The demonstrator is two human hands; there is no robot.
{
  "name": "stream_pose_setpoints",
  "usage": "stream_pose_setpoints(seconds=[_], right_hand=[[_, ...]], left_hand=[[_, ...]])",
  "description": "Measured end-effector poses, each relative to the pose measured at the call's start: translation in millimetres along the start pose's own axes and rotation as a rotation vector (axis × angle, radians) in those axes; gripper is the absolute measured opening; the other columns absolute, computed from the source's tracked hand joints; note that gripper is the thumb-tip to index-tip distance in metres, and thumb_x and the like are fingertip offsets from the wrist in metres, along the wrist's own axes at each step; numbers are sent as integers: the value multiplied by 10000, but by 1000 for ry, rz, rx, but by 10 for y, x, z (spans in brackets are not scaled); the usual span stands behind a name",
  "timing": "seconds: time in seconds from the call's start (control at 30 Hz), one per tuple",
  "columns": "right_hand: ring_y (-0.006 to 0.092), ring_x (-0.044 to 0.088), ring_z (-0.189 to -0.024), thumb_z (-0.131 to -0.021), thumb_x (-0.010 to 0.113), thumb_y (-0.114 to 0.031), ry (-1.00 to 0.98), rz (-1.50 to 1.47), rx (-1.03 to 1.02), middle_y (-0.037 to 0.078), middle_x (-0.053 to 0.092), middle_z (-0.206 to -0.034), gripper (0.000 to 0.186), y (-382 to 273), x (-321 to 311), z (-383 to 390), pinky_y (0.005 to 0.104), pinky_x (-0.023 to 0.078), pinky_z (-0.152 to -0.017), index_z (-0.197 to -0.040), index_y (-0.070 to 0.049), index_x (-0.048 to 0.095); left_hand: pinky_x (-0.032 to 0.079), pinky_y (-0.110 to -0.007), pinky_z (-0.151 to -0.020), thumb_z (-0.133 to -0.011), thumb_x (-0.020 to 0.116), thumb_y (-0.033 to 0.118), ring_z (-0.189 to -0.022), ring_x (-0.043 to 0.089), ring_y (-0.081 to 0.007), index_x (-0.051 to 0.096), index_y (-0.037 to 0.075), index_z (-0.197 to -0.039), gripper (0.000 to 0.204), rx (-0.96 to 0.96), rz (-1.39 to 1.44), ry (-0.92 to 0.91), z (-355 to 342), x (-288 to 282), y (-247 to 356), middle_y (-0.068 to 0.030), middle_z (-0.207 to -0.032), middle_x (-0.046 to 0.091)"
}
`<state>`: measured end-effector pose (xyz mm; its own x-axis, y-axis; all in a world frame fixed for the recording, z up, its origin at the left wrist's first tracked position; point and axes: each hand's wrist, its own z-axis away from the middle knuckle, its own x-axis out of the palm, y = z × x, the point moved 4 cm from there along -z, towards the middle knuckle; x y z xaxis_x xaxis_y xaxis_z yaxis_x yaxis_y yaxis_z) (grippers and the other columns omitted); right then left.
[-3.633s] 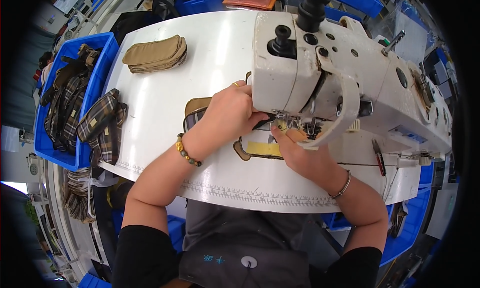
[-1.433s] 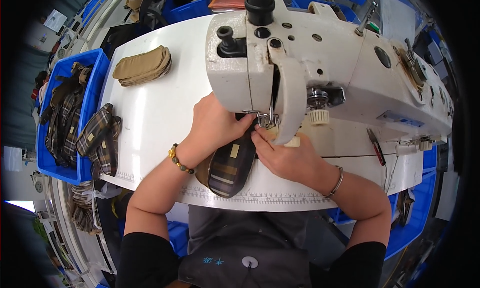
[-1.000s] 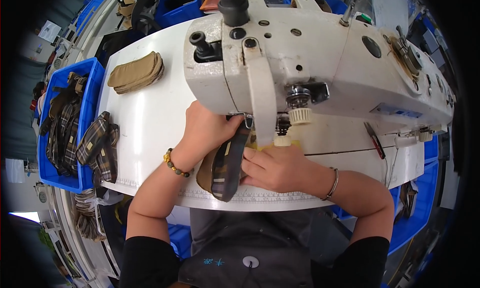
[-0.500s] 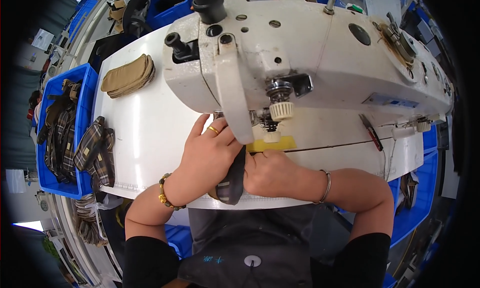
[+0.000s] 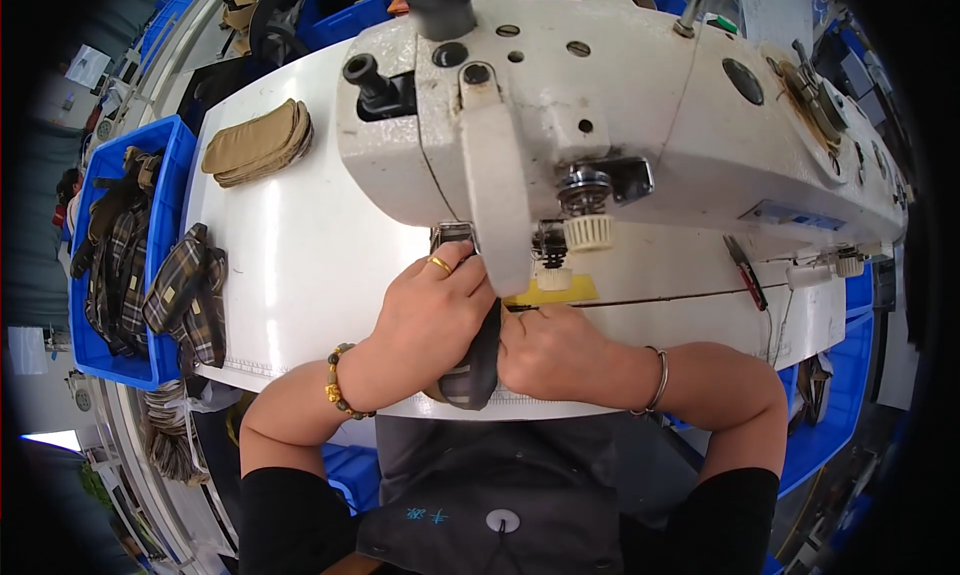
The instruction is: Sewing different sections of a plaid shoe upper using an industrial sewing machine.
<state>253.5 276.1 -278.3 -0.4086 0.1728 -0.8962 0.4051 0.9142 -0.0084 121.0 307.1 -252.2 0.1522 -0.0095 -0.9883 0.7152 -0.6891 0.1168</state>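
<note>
Both hands are closed on a dark plaid fabric piece (image 5: 478, 360) that stands folded between them at the near edge of the white table (image 5: 300, 265), just below the head of the white sewing machine (image 5: 600, 105). The left hand (image 5: 435, 315), wearing a gold ring and a beaded bracelet, grips the piece from its left side with fingers curled toward the needle area; the right hand (image 5: 550, 350), with a thin bangle on the wrist, presses against its right side. Compared with half a second ago, the hands sit closer together and the fabric shows as a narrower strip, though the machine head hides its upper end, so whether it lies under the presser foot cannot be told. A yellow patch (image 5: 550, 290) lies just beyond the right hand. A stack of tan pieces (image 5: 255, 145) rests well off to the left, near the blue bin (image 5: 90, 345) of plaid goods.
</note>
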Motion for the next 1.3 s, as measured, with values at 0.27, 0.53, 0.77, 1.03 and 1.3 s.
stream_pose_setpoints(seconds=[0.27,0.53,0.77,1.03,1.3], right_hand=[[187,584,-508,-630,647,-136,-3,0,107,73,523,-616,123,109,54,-34,330,455,-425,-573,-46,587],[186,593,-482,-663,650,-147,11,-26,114,92,550,-619,132,117,53,2,320,458,-416,-623,-22,640],[188,588,-470,-690,642,-155,21,-1,106,93,548,-632,154,88,79,-7,319,450,-410,-685,-3,668],[151,579,-489,-712,620,-167,-28,136,34,279,717,-968,248,-65,-4,14,276,438,-443,-844,28,699],[123,504,-458,-668,611,-175,39,170,-46,284,725,-896,135,-224,-47,29,255,354,-428,-643,-43,594]], left_hand=[[543,-362,-879,-767,624,78,-1088,667,-261,697,10,-1120,367,-25,28,7,-77,-17,-131,-93,-1227,678],[542,-396,-967,-771,726,182,-1298,558,-374,561,-59,-1343,642,75,345,-201,187,-401,121,-214,-1339,600],[564,-360,-899,-629,804,126,-1316,538,-365,553,-19,-1357,783,-29,16,-131,294,-277,208,-201,-1426,524],[524,-325,-700,-595,806,113,-867,619,-210,662,53,-1249,673,-82,29,-52,261,-165,155,-29,-1014,573],[502,-338,-720,-727,734,236,-862,588,-204,685,35,-1164,483,-68,8,-80,219,-185,167,-43,-956,568]])
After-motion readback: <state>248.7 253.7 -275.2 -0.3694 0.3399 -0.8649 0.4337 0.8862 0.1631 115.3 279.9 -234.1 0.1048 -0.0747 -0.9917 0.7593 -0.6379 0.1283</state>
